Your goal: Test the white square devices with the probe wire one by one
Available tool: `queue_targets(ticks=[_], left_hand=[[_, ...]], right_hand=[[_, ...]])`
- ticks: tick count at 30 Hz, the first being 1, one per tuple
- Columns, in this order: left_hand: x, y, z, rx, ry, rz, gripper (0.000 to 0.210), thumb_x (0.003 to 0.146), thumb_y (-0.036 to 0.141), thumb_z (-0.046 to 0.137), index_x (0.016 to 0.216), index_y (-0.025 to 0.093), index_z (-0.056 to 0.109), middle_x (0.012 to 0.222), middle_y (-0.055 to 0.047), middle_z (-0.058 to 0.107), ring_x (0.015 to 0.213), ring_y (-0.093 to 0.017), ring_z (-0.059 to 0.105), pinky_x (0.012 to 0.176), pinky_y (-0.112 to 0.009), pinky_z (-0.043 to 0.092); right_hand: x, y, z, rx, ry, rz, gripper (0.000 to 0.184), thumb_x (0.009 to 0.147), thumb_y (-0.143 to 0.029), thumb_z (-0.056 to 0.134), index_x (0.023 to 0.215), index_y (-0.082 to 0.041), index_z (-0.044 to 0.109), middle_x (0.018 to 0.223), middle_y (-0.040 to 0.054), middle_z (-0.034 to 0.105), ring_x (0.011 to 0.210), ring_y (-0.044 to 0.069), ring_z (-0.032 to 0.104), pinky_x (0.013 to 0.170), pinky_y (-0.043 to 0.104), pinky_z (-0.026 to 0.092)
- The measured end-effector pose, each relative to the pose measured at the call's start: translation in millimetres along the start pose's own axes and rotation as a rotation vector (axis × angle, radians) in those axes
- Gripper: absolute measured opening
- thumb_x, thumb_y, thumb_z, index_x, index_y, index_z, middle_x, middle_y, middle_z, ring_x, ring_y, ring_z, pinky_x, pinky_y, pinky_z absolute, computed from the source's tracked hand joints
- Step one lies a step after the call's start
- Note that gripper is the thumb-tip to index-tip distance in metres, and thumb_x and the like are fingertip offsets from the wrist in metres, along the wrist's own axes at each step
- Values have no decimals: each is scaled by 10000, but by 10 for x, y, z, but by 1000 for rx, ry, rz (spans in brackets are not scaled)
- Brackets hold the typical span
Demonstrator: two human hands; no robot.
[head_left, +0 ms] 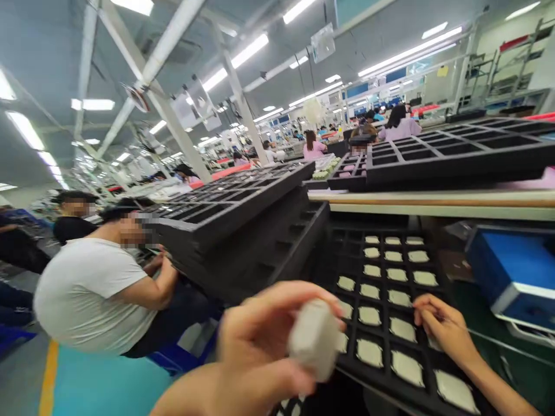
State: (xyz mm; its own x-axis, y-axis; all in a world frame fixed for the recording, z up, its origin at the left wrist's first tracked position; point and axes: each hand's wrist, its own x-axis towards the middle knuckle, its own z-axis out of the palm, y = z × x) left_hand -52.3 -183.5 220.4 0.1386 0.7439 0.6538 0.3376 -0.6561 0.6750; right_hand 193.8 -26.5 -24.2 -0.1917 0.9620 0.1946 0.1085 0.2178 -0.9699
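My left hand [255,341] is raised close to the camera, thumb and fingers closed around a pale grey, rounded block-like piece [315,340], slightly blurred. Beyond it lies a black compartment tray [347,254] with rows of similar pale, squarish pieces, among them one pale piece [405,368] near the front. At the tray's right side is my right hand [446,329], its fingertips pinched together over a compartment. Part of a pale piece shows beneath that hand. Whether the fingers grip anything is hidden.
Stacked black divider trays [251,248] rise left of the tray. More black trays [459,164] rest on a shelf [416,209] above it. A blue box-shaped device [515,271] stands at right. A person in a white shirt [91,289] sits close by at left.
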Motion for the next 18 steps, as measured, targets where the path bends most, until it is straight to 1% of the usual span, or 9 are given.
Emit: queue_targets(ticks=[1, 2, 4, 7, 9, 11, 13, 16, 18], left_hand=[[-151, -186, 210, -318, -46, -170, 443, 774, 502, 629, 1152, 274, 584, 989, -54, 694, 814, -225, 691, 664, -337, 602], [-228, -410, 396, -541, -49, -336, 384, 781, 424, 656, 1120, 252, 600, 1017, -66, 689, 872, -243, 687, 700, -352, 601], [-204, -924, 708, -840, -3, -571, 370, 760, 364, 693, 1084, 208, 601, 1101, -89, 660, 951, -269, 667, 751, -382, 591], [2, -1661, 1055, -952, -11, -704, 417, 733, 360, 717, 1083, 176, 583, 1162, -109, 634, 970, -256, 658, 800, -388, 568], [70, -2024, 1218, -934, -41, -742, 433, 726, 356, 722, 1090, 169, 585, 1150, -110, 642, 984, -245, 650, 829, -392, 551], [40, -2268, 1329, -915, -65, -767, 426, 723, 344, 726, 1090, 173, 593, 1104, -94, 662, 991, -229, 646, 838, -376, 542], [-48, -2410, 1392, -919, -89, -798, 407, 714, 320, 734, 1074, 173, 613, 1063, -79, 675, 951, -210, 656, 812, -348, 547], [-161, -2483, 1429, -850, -145, -830, 383, 717, 325, 722, 1049, 148, 651, 1000, -85, 688, 800, -177, 669, 695, -293, 557], [-186, -2478, 1433, -733, -172, -796, 379, 746, 371, 676, 1033, 122, 670, 926, -89, 693, 669, -135, 640, 582, -236, 525]], right_hand=[[-14, -55, 2, 9, -18, -26, 174, 738, -357, 550, 741, -184, 567, 491, -3, 562, 389, 116, 419, 387, 233, 333], [-25, -102, 6, 14, -22, -51, 163, 749, -341, 536, 729, -180, 553, 490, -4, 562, 387, 110, 416, 391, 229, 331], [-41, -163, 15, 21, -52, -84, 128, 749, -300, 526, 711, -177, 528, 480, -13, 559, 373, 100, 412, 386, 218, 321], [-57, -186, 23, 24, -76, -166, 85, 758, -242, 495, 725, -169, 523, 485, -18, 571, 367, 89, 420, 393, 209, 333], [-66, -186, 22, 6, -86, -235, 79, 761, -216, 483, 725, -162, 529, 490, -13, 581, 373, 87, 435, 400, 206, 349], [-73, -187, 19, -1, -84, -297, 85, 759, -203, 476, 715, -160, 534, 498, -8, 590, 376, 84, 444, 398, 202, 357], [-76, -185, 15, 3, -77, -340, 92, 759, -192, 468, 711, -159, 540, 509, -5, 596, 379, 83, 455, 395, 198, 361], [-75, -172, 9, -9, -60, -340, 93, 756, -168, 462, 720, -159, 547, 517, -8, 597, 383, 81, 462, 393, 193, 360], [-72, -164, 7, -33, -44, -309, 89, 752, -154, 464, 721, -162, 548, 518, -12, 598, 380, 79, 461, 394, 192, 359]])
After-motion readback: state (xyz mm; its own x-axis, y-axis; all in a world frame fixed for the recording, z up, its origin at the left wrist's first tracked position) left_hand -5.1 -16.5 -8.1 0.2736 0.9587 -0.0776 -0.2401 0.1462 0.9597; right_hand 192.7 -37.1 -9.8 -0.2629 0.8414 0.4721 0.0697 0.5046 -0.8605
